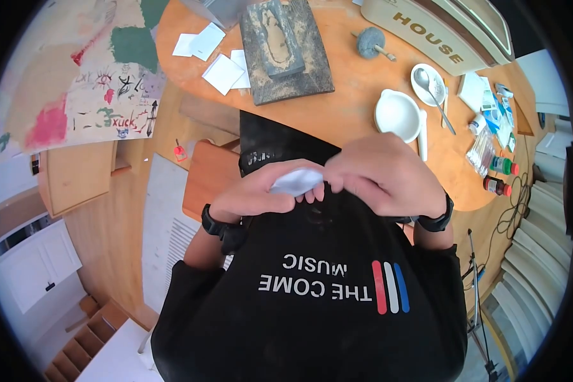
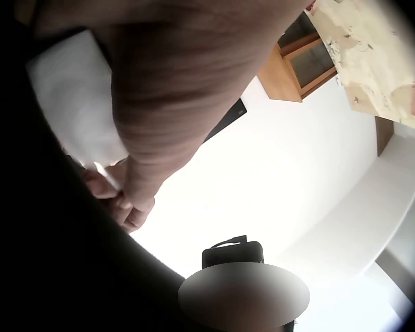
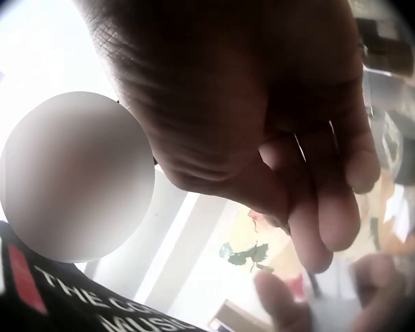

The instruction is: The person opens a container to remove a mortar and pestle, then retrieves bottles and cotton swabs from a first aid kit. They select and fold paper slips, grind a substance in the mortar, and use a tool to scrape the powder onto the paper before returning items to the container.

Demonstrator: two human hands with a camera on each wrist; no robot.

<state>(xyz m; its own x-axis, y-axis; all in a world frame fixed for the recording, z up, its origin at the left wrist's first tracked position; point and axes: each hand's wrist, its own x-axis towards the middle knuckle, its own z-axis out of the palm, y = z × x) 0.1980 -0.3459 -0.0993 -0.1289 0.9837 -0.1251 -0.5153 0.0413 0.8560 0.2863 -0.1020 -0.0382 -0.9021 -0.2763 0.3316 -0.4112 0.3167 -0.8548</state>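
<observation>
My left hand [image 1: 256,190] holds a small folded piece of white paper [image 1: 294,182] in front of my chest, thumb on the near side and fingertips showing beneath. The right hand [image 1: 388,175] meets it from the other side, with curled fingers pinching the paper's edge. In the left wrist view the paper [image 2: 76,97] looks like a broad pale pouch, with fingers bunched at its end. The right wrist view shows the right fingers [image 3: 339,221] pointing down at the paper [image 3: 332,312], partly hiding it. Whatever the paper contains is hidden.
On the wooden table [image 1: 353,95] lie several white paper squares [image 1: 221,74], a dusty grinding trough [image 1: 277,38] on a dark board, and a grey wheel with a handle [image 1: 369,43]. Further right are a white mortar [image 1: 396,114], a pestle [image 1: 423,137], a spoon [image 1: 436,95] in a dish, bottles [image 1: 504,165] and cotton swabs [image 1: 481,154].
</observation>
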